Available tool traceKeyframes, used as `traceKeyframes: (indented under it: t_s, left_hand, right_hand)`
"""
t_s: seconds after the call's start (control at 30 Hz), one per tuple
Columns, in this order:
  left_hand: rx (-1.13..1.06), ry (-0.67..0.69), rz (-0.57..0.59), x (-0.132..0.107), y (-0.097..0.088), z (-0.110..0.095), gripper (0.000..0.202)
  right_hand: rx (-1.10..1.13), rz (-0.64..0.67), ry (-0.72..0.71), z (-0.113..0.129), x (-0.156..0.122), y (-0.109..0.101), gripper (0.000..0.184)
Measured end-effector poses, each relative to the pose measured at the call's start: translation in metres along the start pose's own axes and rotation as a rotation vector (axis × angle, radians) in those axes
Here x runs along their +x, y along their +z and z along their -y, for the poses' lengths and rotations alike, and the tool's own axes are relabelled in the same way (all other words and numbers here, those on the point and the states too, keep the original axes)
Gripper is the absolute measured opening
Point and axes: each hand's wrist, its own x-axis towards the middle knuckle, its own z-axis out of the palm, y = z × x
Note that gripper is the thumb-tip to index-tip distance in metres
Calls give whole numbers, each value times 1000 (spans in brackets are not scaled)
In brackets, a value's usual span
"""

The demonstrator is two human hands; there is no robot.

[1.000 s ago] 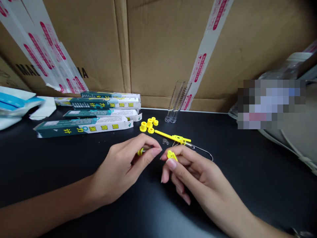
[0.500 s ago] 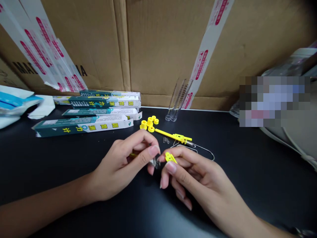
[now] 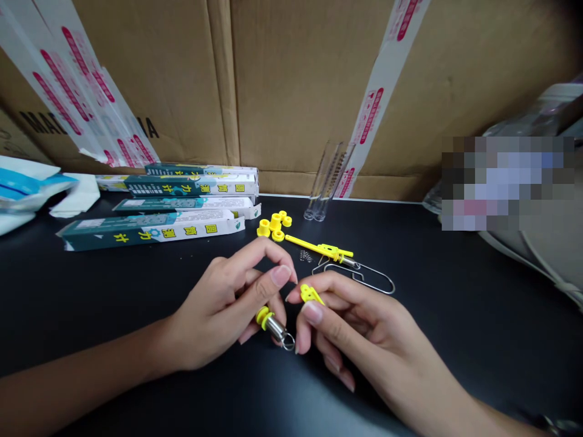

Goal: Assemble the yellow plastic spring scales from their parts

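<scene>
My left hand [image 3: 241, 303] is curled around a metal spring [image 3: 276, 328] with a yellow plastic collar [image 3: 263, 317] at its upper end. The spring's wire loop points down toward the right, below my left thumb. Whatever continues behind the collar is hidden by my fingers. Between thumb and forefinger, my right hand [image 3: 350, 328] pinches a small flat yellow plastic piece [image 3: 310, 294] with holes in it. Both hands are close together above the black table. Just beyond them lie a yellow rod [image 3: 304, 245] with a spring on its right end and bent metal wire hooks [image 3: 385, 285].
Several yellow plastic caps [image 3: 276, 222] and a patch of tiny metal bits [image 3: 306, 257] lie behind my hands. Clear tubes [image 3: 324, 188] stand near a large cardboard box [image 3: 282, 91]. Printed cartons [image 3: 150, 233] lie at left; a white and blue packet [image 3: 31, 188] sits beyond them.
The spring in my left hand has swung downward, so its yellow collar now shows below the thumb. My right hand keeps its pinch on the yellow piece, almost unmoved.
</scene>
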Motion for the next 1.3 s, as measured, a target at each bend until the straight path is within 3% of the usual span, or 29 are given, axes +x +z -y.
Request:
traceKeyframes:
  t_s: [0.53, 0.73, 0.9, 1.3]
  left_hand:
    - [52, -47, -3, 0, 0, 0, 22]
    - [359, 109, -91, 1, 0, -3, 14]
    - [513, 173, -113, -1, 5, -1, 17]
    - [708, 155, -135, 1, 7, 3, 9]
  right_hand:
    - [-3, 26, 64, 0, 0, 0, 28]
    - [-68, 3, 58, -5, 4, -6, 28]
    - [12, -36, 55, -9, 9, -15, 27]
    - [-214, -45, -3, -8, 8, -19, 32]
